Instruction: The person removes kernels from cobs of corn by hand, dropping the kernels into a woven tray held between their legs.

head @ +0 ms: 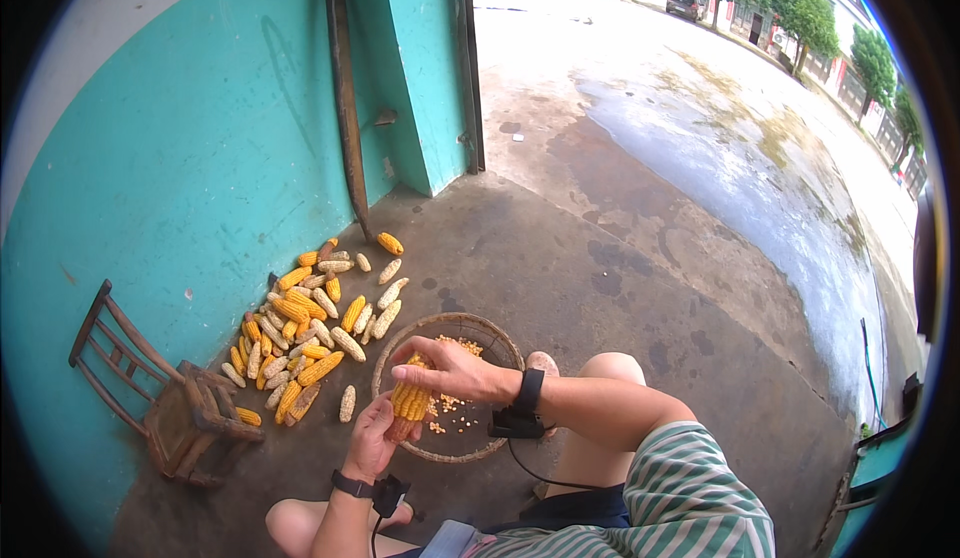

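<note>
A partly shelled yellow corn cob [411,400] is held upright between my two hands. My left hand [373,432] grips its lower end, where reddish bare cob shows. My right hand [446,369] curves over the upper part, with the thumb and fingers against the kernels. Below the hands, a round woven basket [385,348] rests on the floor with loose yellow kernels [450,402] inside. To its left, against the wall, lies a pile of yellow and pale corn cobs [300,310]. A single pale cob [347,403] lies between the pile and the basket.
A small wooden chair [174,415] stands at the left by the turquoise wall [187,153]. A long wooden pole [345,100] leans in the corner. My knees flank the basket's near side. Cables run from devices on both wrists. Outdoors are wet ground, trees and a parked car [684,4].
</note>
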Action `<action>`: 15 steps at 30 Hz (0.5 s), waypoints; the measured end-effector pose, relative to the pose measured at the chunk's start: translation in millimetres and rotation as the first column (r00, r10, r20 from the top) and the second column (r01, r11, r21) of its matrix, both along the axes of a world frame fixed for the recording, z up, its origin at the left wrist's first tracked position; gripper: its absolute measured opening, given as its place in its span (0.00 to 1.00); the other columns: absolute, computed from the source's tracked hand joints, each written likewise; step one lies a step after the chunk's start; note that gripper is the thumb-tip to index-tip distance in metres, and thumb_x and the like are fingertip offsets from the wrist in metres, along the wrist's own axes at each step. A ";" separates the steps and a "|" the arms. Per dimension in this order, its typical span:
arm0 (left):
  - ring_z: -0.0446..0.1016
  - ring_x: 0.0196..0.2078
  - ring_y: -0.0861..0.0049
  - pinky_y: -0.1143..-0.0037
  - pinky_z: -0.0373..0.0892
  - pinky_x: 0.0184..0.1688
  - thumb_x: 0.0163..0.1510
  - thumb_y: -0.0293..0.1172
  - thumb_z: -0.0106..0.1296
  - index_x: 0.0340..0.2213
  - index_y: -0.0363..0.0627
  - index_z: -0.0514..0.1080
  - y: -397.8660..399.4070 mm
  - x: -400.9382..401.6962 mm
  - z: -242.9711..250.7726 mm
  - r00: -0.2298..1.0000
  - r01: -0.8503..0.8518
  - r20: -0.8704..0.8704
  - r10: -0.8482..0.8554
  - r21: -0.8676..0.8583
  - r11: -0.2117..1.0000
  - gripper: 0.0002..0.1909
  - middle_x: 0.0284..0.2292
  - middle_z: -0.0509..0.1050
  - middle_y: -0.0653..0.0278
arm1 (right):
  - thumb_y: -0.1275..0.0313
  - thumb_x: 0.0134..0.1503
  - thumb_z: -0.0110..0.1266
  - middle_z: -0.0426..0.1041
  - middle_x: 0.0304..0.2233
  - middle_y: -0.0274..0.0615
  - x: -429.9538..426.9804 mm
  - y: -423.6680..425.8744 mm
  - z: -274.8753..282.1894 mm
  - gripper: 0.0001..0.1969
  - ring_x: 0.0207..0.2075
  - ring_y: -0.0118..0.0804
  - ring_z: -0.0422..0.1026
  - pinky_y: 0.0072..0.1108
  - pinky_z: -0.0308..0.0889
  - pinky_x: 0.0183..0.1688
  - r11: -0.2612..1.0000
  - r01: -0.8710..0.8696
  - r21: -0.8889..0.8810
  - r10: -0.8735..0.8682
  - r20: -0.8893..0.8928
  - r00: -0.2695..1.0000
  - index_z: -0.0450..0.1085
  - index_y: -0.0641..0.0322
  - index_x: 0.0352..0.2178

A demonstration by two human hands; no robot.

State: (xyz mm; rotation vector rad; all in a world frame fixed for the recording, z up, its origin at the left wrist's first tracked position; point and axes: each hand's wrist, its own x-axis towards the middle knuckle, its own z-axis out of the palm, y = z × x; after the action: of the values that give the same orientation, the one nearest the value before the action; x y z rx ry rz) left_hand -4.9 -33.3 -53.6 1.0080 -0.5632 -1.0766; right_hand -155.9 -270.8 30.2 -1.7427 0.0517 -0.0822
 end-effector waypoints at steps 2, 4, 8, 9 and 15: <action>0.92 0.54 0.59 0.64 0.85 0.54 0.90 0.62 0.56 0.78 0.35 0.74 -0.4 -1.6 1.1 1.000 -0.003 -0.011 0.003 -0.002 1.000 0.40 0.62 0.89 0.44 | 0.32 0.85 0.65 0.92 0.53 0.57 -0.2 -1.0 -1.7 0.43 0.53 0.47 0.93 0.38 0.87 0.56 1.000 -0.013 0.006 0.014 -0.024 1.000 0.80 0.67 0.70; 0.92 0.57 0.57 0.63 0.85 0.54 0.90 0.61 0.55 0.78 0.35 0.74 0.6 -1.5 0.9 1.000 0.007 -0.022 -0.007 -0.004 1.000 0.40 0.64 0.88 0.45 | 0.32 0.84 0.64 0.92 0.53 0.57 0.0 -1.2 -2.3 0.43 0.53 0.47 0.93 0.37 0.88 0.56 1.000 -0.013 -0.028 0.013 -0.004 1.000 0.81 0.67 0.70; 0.92 0.55 0.58 0.64 0.85 0.54 0.90 0.61 0.56 0.78 0.35 0.74 1.5 0.4 -1.9 1.000 -0.001 -0.029 0.001 0.002 1.000 0.39 0.64 0.88 0.44 | 0.33 0.85 0.65 0.92 0.52 0.56 1.5 -1.9 -1.8 0.42 0.52 0.47 0.93 0.37 0.88 0.54 0.999 0.001 -0.045 0.001 0.040 0.999 0.81 0.68 0.69; 0.91 0.54 0.59 0.64 0.85 0.54 0.90 0.60 0.56 0.78 0.35 0.74 2.1 3.0 -3.7 1.000 0.007 -0.027 -0.007 -0.008 1.000 0.39 0.64 0.88 0.44 | 0.30 0.84 0.64 0.92 0.54 0.56 2.1 -2.5 -0.7 0.44 0.55 0.47 0.93 0.37 0.88 0.57 0.999 -0.012 -0.048 0.013 0.025 1.000 0.80 0.67 0.70; 0.90 0.51 0.60 0.64 0.84 0.55 0.90 0.59 0.58 0.78 0.36 0.75 3.5 5.7 -10.6 0.999 -0.011 -0.043 0.010 -0.023 1.000 0.37 0.63 0.89 0.43 | 0.29 0.84 0.63 0.92 0.54 0.54 2.6 -3.3 2.4 0.46 0.56 0.45 0.93 0.36 0.88 0.58 0.999 -0.037 -0.038 0.036 -0.015 0.999 0.80 0.67 0.71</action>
State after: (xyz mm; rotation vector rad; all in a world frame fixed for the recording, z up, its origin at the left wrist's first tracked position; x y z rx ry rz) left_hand 0.8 -29.8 -64.2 0.9641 -0.5338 -1.0781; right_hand -153.2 -274.2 32.7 -1.7822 0.0286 -0.0444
